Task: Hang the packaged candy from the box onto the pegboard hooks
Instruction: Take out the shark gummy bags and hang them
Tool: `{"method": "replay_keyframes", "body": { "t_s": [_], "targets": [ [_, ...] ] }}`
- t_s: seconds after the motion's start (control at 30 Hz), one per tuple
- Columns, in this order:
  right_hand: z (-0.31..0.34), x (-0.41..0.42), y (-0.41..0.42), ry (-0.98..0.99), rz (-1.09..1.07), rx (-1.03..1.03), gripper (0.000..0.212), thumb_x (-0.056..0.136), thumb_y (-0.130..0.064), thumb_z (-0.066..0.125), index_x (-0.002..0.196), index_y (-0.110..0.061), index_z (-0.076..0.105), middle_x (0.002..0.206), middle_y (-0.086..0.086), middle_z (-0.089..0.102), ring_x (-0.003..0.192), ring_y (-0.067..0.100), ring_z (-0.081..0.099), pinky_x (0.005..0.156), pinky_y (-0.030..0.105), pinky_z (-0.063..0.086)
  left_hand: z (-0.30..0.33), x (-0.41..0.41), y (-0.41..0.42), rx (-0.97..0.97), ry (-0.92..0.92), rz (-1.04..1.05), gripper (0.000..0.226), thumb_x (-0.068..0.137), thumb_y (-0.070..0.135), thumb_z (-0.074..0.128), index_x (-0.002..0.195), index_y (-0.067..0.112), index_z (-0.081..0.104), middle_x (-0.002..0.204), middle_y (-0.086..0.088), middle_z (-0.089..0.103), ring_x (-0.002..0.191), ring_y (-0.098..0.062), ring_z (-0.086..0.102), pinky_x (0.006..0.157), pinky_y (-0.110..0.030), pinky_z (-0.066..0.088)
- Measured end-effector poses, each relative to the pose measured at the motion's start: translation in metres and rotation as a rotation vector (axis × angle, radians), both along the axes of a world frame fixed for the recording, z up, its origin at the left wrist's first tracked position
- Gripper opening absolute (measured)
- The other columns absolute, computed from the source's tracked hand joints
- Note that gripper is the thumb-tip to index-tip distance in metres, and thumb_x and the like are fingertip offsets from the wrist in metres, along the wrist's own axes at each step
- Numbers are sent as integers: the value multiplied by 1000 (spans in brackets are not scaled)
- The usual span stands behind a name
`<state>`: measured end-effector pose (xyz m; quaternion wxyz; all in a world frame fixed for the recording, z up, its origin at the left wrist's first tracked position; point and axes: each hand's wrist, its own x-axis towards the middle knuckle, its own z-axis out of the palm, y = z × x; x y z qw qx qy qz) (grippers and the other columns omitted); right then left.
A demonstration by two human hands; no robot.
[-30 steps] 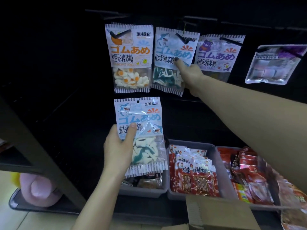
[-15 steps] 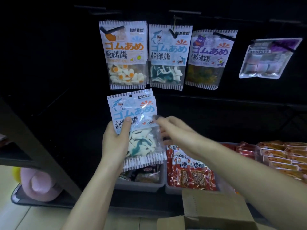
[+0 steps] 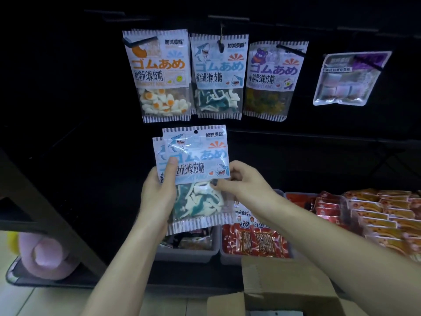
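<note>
Fingers of the left hand (image 3: 157,197) and right hand (image 3: 241,185) clamp a shark candy packet (image 3: 196,169) between them; above the fingertips, filled pegboard hooks (image 3: 219,45) on dark shelving, cardboard box (image 3: 287,290) below.

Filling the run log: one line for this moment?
left hand: holds blue shark-gummy packets | right hand: pinches front packet | hung: no

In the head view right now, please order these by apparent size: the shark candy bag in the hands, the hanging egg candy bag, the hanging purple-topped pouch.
1. Held shark candy bag, largest, though it is nearer the camera.
2. Hanging egg candy bag.
3. Purple-topped pouch, smallest.
</note>
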<state>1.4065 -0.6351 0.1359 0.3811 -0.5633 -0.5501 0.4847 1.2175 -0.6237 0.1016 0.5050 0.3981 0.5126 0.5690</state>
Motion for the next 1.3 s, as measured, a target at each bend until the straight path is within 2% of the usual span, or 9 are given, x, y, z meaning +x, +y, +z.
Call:
{"method": "replay_keyframes", "body": {
  "t_s": [0.2, 0.3, 0.37, 0.47, 0.6, 0.8, 0.93, 1.07, 1.3],
  "targets": [
    [16, 0, -5, 122, -53, -7, 17, 96, -2, 68, 109, -9, 58, 109, 14, 77, 97, 29, 77, 87, 58, 61, -6, -6, 6, 23, 40, 100, 26, 98, 60, 58, 112, 40, 67, 108, 10, 79, 97, -14, 78, 90, -50, 62],
    [31, 3, -10, 198, -61, 32, 18, 96, 3, 65, 109, -6, 56, 107, 13, 78, 98, 32, 77, 89, 63, 59, -10, -12, 9, 15, 61, 168, 21, 100, 59, 56, 109, 43, 66, 106, 10, 79, 95, -13, 77, 88, -50, 63],
    [41, 5, -12, 262, -67, 83, 21, 96, 7, 63, 111, -5, 55, 112, 14, 77, 103, 35, 75, 90, 65, 57, -10, -16, 9, 25, 82, 186, 21, 101, 58, 55, 108, 42, 66, 105, 11, 77, 96, -12, 76, 87, -45, 62],
    [55, 3, -15, 364, -54, 157, 33, 97, 8, 60, 126, -7, 57, 120, 13, 75, 109, 34, 73, 93, 59, 59, -10, -19, 9, 34, 85, 195, 19, 102, 55, 55, 105, 39, 65, 103, 10, 77, 97, -12, 75, 80, -37, 60],
    [72, -4, -16, 461, -25, 197, 36, 98, 8, 57, 130, -10, 57, 121, 12, 75, 109, 32, 74, 92, 51, 61, -10, -20, 8, 25, 87, 200, 20, 102, 55, 55, 103, 39, 66, 104, 7, 77, 96, -17, 75, 85, -48, 63],
    [82, -10, -3, 488, -61, 211, 36, 97, 9, 58, 130, -6, 54, 122, 13, 75, 111, 33, 73, 94, 54, 60, -10, -18, 9, 31, 108, 197, 20, 102, 56, 55, 103, 39, 65, 102, 4, 77, 91, -16, 77, 80, -45, 64],
    [79, -7, -6, 488, -51, 208, 36, 98, 9, 57, 130, -8, 54, 122, 12, 75, 110, 32, 74, 94, 55, 59, -9, -18, 8, 52, 126, 195, 20, 104, 51, 54, 106, 35, 65, 100, 6, 76, 83, -4, 75, 70, -33, 60],
    [82, -5, -7, 507, -45, 229, 36, 98, 8, 58, 130, -7, 54, 122, 12, 75, 108, 30, 74, 90, 51, 62, -9, -16, 9, 42, 130, 196, 21, 103, 53, 54, 107, 35, 65, 101, 3, 77, 86, -14, 77, 78, -45, 65],
    [88, -8, 0, 501, -61, 233, 35, 97, 6, 61, 128, -8, 58, 118, 12, 76, 103, 28, 76, 87, 47, 64, -8, -12, 8, 35, 136, 165, 18, 104, 51, 57, 106, 35, 64, 100, 1, 78, 87, -18, 78, 80, -53, 64]
  ]
}}
